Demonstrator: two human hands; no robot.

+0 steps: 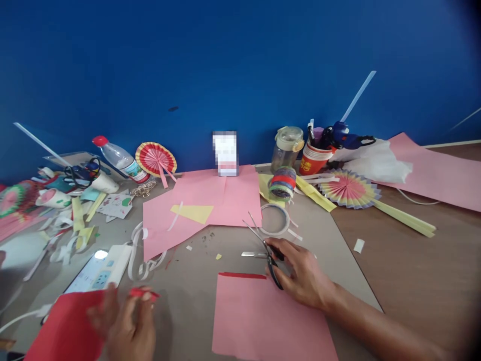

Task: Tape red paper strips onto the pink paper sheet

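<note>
My left hand [131, 326], blurred at the lower left, pinches a small piece of red paper [145, 293] between its fingers. Beside and partly behind it lies a larger red sheet [69, 326]. My right hand [300, 273] grips scissors [271, 253] by their black handles; the blades are slightly apart and point up and left. Under the right hand is a pink sheet [270, 321] with a narrow red strip [242, 275] along its far edge. A silver blade-like piece [253, 254] lies just left of the scissors.
A pink paper [236, 200] bears a yellow piece [195, 213]. Tape rolls [282, 184], a ring of tape [275, 219], a clear jar [287, 148] and a red cup [315, 158] stand behind. Left are a power strip [112, 265], bottle [122, 160] and paper fan [156, 160].
</note>
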